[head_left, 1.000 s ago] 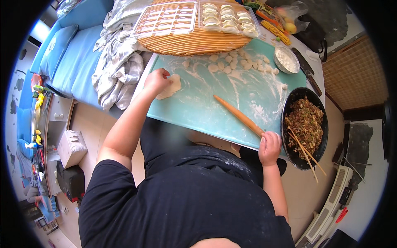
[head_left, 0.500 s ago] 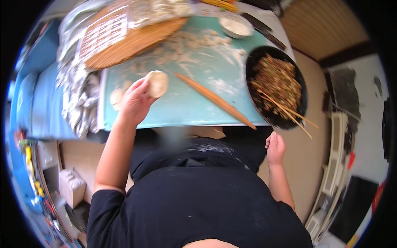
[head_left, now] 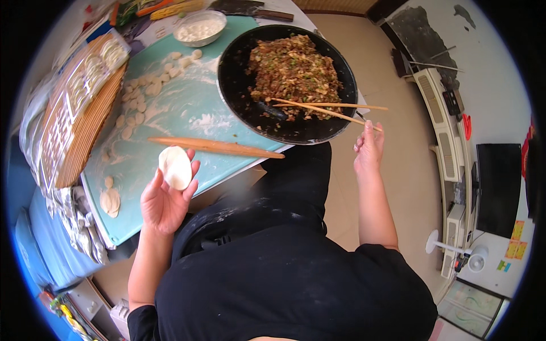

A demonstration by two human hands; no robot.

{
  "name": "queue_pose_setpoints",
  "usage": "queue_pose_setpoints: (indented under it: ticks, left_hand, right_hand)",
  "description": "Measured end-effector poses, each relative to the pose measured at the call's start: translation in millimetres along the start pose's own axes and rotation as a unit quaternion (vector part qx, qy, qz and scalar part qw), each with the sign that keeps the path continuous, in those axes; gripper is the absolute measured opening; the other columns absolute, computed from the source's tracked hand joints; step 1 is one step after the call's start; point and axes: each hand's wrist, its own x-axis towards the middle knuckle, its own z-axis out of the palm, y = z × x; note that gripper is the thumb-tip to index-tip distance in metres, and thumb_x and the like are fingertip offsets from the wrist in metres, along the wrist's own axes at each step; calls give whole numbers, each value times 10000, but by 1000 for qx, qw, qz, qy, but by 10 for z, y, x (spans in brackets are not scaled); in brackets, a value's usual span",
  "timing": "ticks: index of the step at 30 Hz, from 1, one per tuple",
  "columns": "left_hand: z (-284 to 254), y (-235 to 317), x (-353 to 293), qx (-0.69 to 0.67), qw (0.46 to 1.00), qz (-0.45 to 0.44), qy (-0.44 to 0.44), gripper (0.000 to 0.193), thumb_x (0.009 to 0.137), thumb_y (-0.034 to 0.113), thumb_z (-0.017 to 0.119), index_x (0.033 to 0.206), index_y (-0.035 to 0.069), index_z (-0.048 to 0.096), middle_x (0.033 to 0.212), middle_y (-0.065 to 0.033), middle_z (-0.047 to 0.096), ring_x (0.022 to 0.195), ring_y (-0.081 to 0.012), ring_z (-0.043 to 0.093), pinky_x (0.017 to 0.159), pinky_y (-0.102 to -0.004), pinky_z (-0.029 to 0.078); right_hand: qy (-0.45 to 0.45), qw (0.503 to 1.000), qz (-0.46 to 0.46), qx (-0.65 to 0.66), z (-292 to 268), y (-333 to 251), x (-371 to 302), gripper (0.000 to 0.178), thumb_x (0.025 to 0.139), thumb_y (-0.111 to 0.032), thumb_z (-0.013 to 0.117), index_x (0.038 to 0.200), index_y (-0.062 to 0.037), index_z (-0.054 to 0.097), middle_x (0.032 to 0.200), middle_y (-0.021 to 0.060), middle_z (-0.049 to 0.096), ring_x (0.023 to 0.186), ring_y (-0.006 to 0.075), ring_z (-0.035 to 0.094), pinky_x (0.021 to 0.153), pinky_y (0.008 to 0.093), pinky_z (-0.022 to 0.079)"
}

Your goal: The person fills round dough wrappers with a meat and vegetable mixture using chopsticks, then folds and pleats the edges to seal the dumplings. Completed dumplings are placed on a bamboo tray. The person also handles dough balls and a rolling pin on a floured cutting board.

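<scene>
A round, pale dumpling wrapper (head_left: 175, 168) rests on the raised fingers of my left hand (head_left: 165, 204), above the near edge of the floured green mat (head_left: 187, 108). At the right, my right hand (head_left: 369, 150) pinches the end of a wooden chopstick (head_left: 330, 111). A second chopstick (head_left: 358, 105) lies across the pan rim just above those fingers. Both tips reach into brown minced filling (head_left: 296, 74) in the black pan (head_left: 236, 68). Beyond my left hand lies a tapered rolling pin (head_left: 216, 146). Several flattened wrappers (head_left: 110, 203) sit at the mat's left corner.
Small dough pieces (head_left: 153, 88) are scattered over the mat's far part. A bowl of flour (head_left: 199, 28) stands behind them, near a cleaver (head_left: 239, 8). At the left, a wooden board (head_left: 96, 133) bears a plastic tray (head_left: 77, 91) with dumplings. The pan overhangs the table's right side.
My view has turned toward the right. My left hand has rolled palm up with the wrapper on its fingers. My right hand, earlier beside the pan, now grips a chopstick end.
</scene>
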Motion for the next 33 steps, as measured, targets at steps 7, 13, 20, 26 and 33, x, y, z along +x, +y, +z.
queue_pose_setpoints:
  ticks: [7, 13, 20, 26, 33]
  left_hand:
    - [-113, -98, 108, 79, 992, -13, 98, 343, 915, 218, 491, 1221, 71, 440, 1273, -127, 473, 1081, -283, 539, 827, -439, 520]
    - [94, -275, 292, 209, 958, -25, 195, 363, 880, 206, 554, 1168, 17, 442, 1139, -158, 553, 971, -271, 586, 793, -380, 530]
    - [213, -398, 480, 175, 975, -53, 127, 402, 870, 192, 550, 1209, 14, 426, 1170, -174, 536, 1032, -265, 565, 855, -370, 503]
    - [178, -392, 436, 144, 980, -63, 122, 402, 868, 186, 543, 1202, -5, 426, 1177, -198, 526, 1071, -298, 541, 917, -403, 463]
    - [68, -421, 431, 98, 986, -39, 131, 387, 891, 217, 499, 1206, 8, 413, 1186, -217, 512, 1067, -323, 532, 970, -433, 406]
  right_hand:
    - [-56, 991, -63, -108, -67, -55, 446, 661, 831, -418, 605, 1314, -43, 355, 1144, 110, 514, 1090, 199, 461, 964, 345, 321]
    - [-104, 974, -156, -128, 116, -368, 607, 455, 843, -355, 608, 1159, -30, 565, 1091, 87, 580, 1069, 160, 491, 935, 306, 359]
    - [-247, 958, -146, -16, 899, -743, 327, 214, 854, -232, 609, 971, -55, 631, 709, -47, 526, 529, 6, 388, 426, 157, 290]
    - [-386, 896, -143, -166, 1359, -735, 135, 201, 877, -220, 568, 885, -23, 605, 690, 4, 556, 566, 58, 526, 503, 193, 434]
    - [-421, 826, -307, -216, 1370, -573, 181, 219, 928, -183, 472, 961, 12, 567, 897, 80, 584, 790, 141, 602, 691, 250, 507]
